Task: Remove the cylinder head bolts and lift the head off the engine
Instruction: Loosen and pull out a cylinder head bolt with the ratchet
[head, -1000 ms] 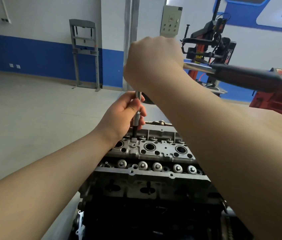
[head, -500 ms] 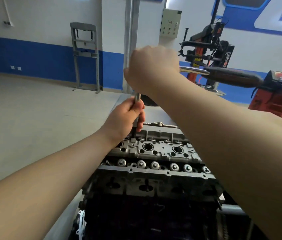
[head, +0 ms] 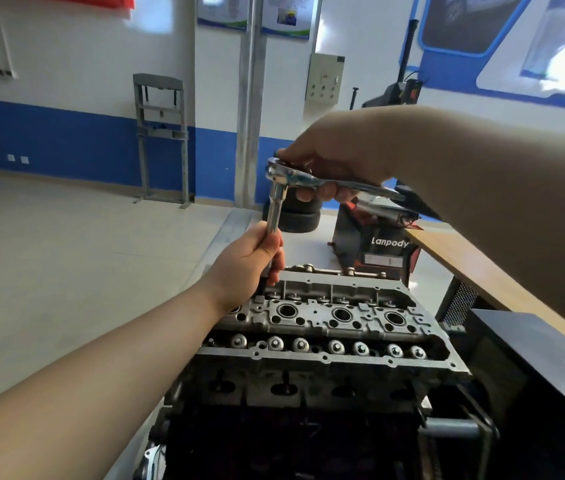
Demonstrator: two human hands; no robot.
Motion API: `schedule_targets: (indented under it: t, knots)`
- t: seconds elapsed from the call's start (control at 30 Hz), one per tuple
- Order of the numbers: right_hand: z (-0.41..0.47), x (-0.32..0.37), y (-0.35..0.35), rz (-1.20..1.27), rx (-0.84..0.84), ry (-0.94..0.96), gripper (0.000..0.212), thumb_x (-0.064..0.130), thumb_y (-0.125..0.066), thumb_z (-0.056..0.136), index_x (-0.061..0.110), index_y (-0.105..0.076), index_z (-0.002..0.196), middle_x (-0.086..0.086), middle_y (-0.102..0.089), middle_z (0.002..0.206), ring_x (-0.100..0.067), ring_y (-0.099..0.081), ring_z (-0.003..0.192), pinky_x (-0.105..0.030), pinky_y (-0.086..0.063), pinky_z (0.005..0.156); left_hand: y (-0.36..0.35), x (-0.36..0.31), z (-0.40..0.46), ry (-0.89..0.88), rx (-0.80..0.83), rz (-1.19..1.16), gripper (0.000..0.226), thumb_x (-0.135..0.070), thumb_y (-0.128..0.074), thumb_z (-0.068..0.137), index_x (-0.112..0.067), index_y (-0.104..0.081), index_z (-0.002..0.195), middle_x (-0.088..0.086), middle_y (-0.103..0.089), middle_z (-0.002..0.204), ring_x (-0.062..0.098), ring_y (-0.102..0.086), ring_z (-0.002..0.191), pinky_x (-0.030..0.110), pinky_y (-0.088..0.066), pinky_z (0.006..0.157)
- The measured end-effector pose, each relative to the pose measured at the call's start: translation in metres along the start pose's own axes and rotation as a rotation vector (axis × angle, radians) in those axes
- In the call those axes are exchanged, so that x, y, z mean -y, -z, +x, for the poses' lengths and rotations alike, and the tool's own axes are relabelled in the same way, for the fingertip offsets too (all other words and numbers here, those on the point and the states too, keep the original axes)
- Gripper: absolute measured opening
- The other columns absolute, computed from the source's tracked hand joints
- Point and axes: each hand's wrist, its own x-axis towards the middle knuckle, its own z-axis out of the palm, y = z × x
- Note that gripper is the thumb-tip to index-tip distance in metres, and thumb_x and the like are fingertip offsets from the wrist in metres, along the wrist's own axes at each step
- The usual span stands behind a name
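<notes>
The right hand has slid from the top down beside the ratchet, gripping it; the left hand is clasping the extension, working a far-corner bolt on the cylinder head.

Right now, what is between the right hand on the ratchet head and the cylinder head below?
In the head view, the extension bar runs down from the right hand toward the cylinder head, with the left hand gripping it.

Ratchet polished chrome, v. glossy; cyl head matt cast metal, rough; bench smooth wood.
</notes>
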Motion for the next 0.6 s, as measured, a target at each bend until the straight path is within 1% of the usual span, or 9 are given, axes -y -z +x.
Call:
schedule_targets:
  t: [0.07, 0.13, 0.2, 0.27, 0.33, 0.43, 0.53, 0.6]
  knots:
    - [0.000, 0.001, -0.005, 0.000, -0.041, 0.031, 0.039, 0.047, -0.050, 0.107, 0.013, -0.067, 0.097, -0.005, -0.066, 0.076, -0.013, -0.045, 0.048, -0.022, -0.040, 0.042, 0.000, 0.000, 0.000, -0.006, 0.000, 0.004, 0.029, -0.038, -0.040, 0.114, -0.017, -0.057, 0.105, 0.001, -0.067, 0.084, 0.021, -0.064, 0.074, 0.036, -0.059, 0.076]
    - [0.002, 0.003, -0.006, -0.050, -0.098, 0.046, 0.039, 0.048, -0.051, 0.107, 0.014, -0.066, 0.095, -0.004, -0.066, 0.074, -0.012, -0.044, 0.046, -0.021, -0.038, 0.042, -0.001, -0.001, 0.000, -0.008, -0.009, 0.003, 0.028, -0.037, -0.040, 0.115, -0.017, -0.056, 0.104, -0.001, -0.066, 0.083, 0.019, -0.064, 0.073, 0.033, -0.059, 0.075]
    - [0.003, 0.005, -0.007, -0.070, -0.111, 0.032, 0.038, 0.049, -0.051, 0.106, 0.015, -0.065, 0.095, -0.002, -0.065, 0.074, -0.011, -0.045, 0.046, -0.021, -0.038, 0.042, -0.001, -0.001, 0.000, 0.005, -0.022, 0.005, 0.028, -0.036, -0.039, 0.115, -0.016, -0.055, 0.104, -0.002, -0.066, 0.082, 0.018, -0.063, 0.073, 0.035, -0.058, 0.076]
    - [0.003, 0.002, -0.007, -0.040, -0.128, 0.029, 0.036, 0.047, -0.053, 0.106, 0.014, -0.066, 0.099, -0.002, -0.066, 0.074, -0.011, -0.046, 0.047, -0.021, -0.038, 0.042, -0.002, -0.003, 0.001, 0.007, -0.017, 0.019, 0.028, -0.037, -0.039, 0.115, -0.016, -0.055, 0.104, -0.003, -0.066, 0.082, 0.017, -0.063, 0.072, 0.036, -0.058, 0.076]
    - [0.001, -0.004, -0.005, -0.009, -0.158, 0.051, 0.036, 0.046, -0.055, 0.105, 0.013, -0.069, 0.098, -0.002, -0.068, 0.075, -0.011, -0.046, 0.049, -0.022, -0.039, 0.044, -0.003, -0.003, 0.002, 0.006, 0.003, 0.019, 0.030, -0.038, -0.039, 0.115, -0.015, -0.055, 0.104, -0.004, -0.066, 0.081, 0.017, -0.062, 0.071, 0.033, -0.058, 0.073]
    - [0.001, -0.006, -0.005, -0.040, -0.185, 0.079, 0.038, 0.047, -0.058, 0.104, 0.012, -0.071, 0.098, -0.002, -0.070, 0.078, -0.011, -0.049, 0.051, -0.024, -0.041, 0.048, -0.004, -0.001, 0.002, 0.008, 0.009, 0.004, 0.032, -0.037, -0.039, 0.115, -0.011, -0.054, 0.104, -0.004, -0.065, 0.080, 0.017, -0.060, 0.069, 0.027, -0.057, 0.068]
    - [0.000, -0.002, -0.004, -0.067, -0.190, 0.081, 0.038, 0.048, -0.056, 0.105, 0.014, -0.069, 0.097, -0.001, -0.068, 0.075, -0.010, -0.048, 0.050, -0.022, -0.041, 0.046, -0.004, 0.001, 0.003, 0.003, -0.001, -0.006, 0.031, -0.037, -0.039, 0.115, -0.014, -0.055, 0.102, -0.003, -0.065, 0.080, 0.019, -0.060, 0.069, 0.029, -0.056, 0.067]
    - [0.000, -0.001, 0.002, 0.022, -0.223, 0.130, 0.039, 0.048, -0.054, 0.105, 0.013, -0.070, 0.097, 0.001, -0.067, 0.072, -0.009, -0.047, 0.049, -0.020, -0.041, 0.047, -0.003, 0.002, 0.004, -0.002, -0.005, -0.009, 0.030, -0.038, -0.040, 0.115, -0.017, -0.056, 0.101, -0.002, -0.065, 0.080, 0.019, -0.061, 0.070, 0.030, -0.057, 0.067]
